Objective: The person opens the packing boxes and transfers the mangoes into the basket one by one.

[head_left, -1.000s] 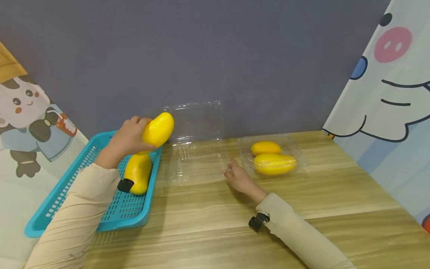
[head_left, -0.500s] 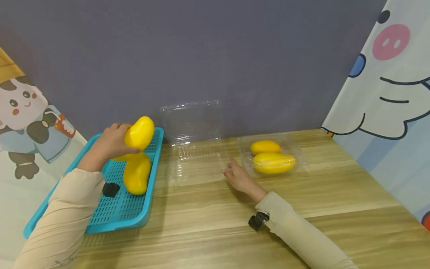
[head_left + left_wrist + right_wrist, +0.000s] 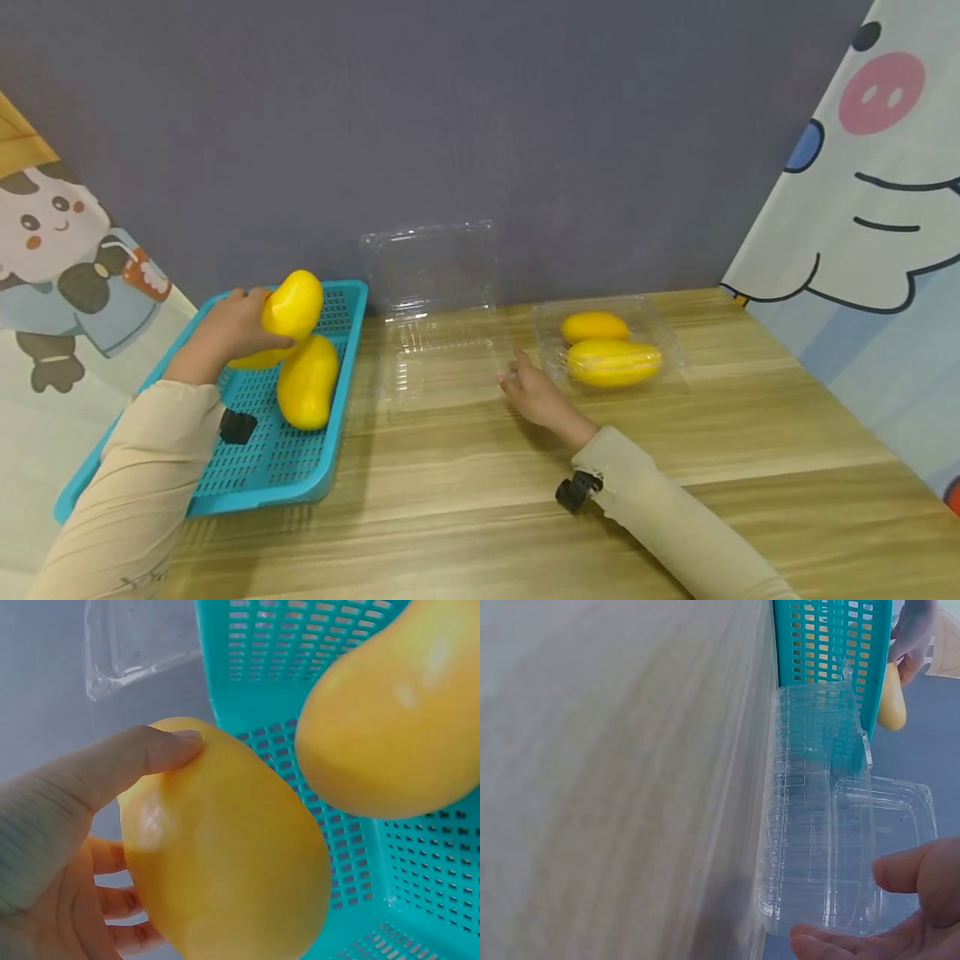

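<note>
My left hand [image 3: 231, 327] grips a yellow mango [image 3: 294, 305] over the blue basket [image 3: 324, 467], its thumb across the mango [image 3: 240, 855] in the left wrist view. Another mango [image 3: 307, 383] lies in the basket beside it, and part of a further yellow mango shows under my left hand. An open clear plastic clamshell box [image 3: 442, 367] stands on the table, lid raised against the grey wall. At the box's right edge is my right hand [image 3: 536, 396], thumb and fingers apart. Whether it touches the box I cannot tell.
To the right, a second clear plastic box [image 3: 660, 333] holds two yellow mangoes [image 3: 613, 363]. The grey wall [image 3: 600, 150] bounds the back of the wooden table [image 3: 480, 517]. Printed cartoon sheets stand at both sides.
My left hand has moved left and slightly down with the mango, from near the clamshell box to over the basket. My right hand has stayed in place.
</note>
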Demonstrator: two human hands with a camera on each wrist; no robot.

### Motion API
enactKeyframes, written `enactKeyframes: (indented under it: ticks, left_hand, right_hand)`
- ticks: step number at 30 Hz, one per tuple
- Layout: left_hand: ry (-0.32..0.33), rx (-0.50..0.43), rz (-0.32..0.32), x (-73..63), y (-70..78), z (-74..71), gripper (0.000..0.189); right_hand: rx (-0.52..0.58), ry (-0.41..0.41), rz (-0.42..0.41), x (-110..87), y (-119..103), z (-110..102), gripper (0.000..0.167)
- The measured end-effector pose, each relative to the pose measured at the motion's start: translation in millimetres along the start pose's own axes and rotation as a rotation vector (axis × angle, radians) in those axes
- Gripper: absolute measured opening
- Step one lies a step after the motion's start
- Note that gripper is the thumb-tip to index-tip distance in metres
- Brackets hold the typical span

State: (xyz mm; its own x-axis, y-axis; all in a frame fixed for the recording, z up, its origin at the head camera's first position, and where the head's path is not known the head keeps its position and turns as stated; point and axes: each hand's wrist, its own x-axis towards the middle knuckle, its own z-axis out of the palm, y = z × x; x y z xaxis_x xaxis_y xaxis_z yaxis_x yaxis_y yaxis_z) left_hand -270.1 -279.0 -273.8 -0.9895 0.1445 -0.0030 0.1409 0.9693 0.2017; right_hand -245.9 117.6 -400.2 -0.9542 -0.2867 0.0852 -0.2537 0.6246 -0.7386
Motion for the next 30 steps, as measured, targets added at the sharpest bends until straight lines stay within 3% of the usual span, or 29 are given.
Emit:
enactKeyframes:
  ticks: [17,30]
  left_hand:
    - [-0.045,-0.013,-0.091,-3.2,-28.4,7.8,0.092]
    - [-0.135,-0.044,-0.151,-6.5,-47.2,16.6,0.093]
  right_hand:
    - [0.003,-0.001,0.011,-0.2,0.0,-1.3,0.063]
    - [0.011,0.001,0.011,-0.3,0.0,-0.3,0.064]
